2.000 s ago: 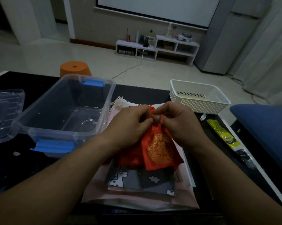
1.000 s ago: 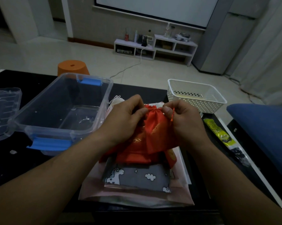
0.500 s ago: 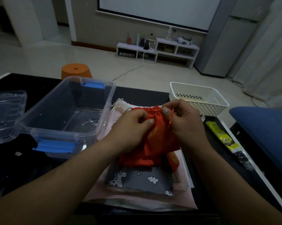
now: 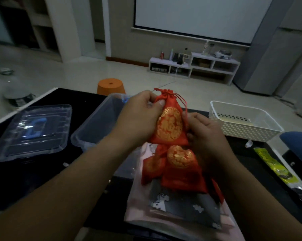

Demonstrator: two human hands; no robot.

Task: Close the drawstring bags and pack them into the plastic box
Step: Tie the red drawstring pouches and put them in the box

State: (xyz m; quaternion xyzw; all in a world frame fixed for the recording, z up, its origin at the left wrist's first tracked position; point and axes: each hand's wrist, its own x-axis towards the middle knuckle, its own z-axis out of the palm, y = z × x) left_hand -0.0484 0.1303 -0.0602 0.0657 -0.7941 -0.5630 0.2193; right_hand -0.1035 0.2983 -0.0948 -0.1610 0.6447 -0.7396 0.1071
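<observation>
A red drawstring bag with a gold round emblem hangs upright above the table, its neck gathered tight. My left hand pinches it just below the neck. My right hand holds its right edge and lower corner, with the red cord running down to my fingers. More red bags lie below on a pile of grey patterned and pink bags. The clear plastic box with blue latches stands open to the left, partly hidden behind my left hand.
The box's clear lid lies at the far left on the black table. A white perforated basket stands at the back right. A yellow packet lies near the right edge. An orange stool is beyond the table.
The red bag was lifted off the pile and its neck drawn shut. My left hand rose to grip below the neck, and my right hand dropped to the bag's side.
</observation>
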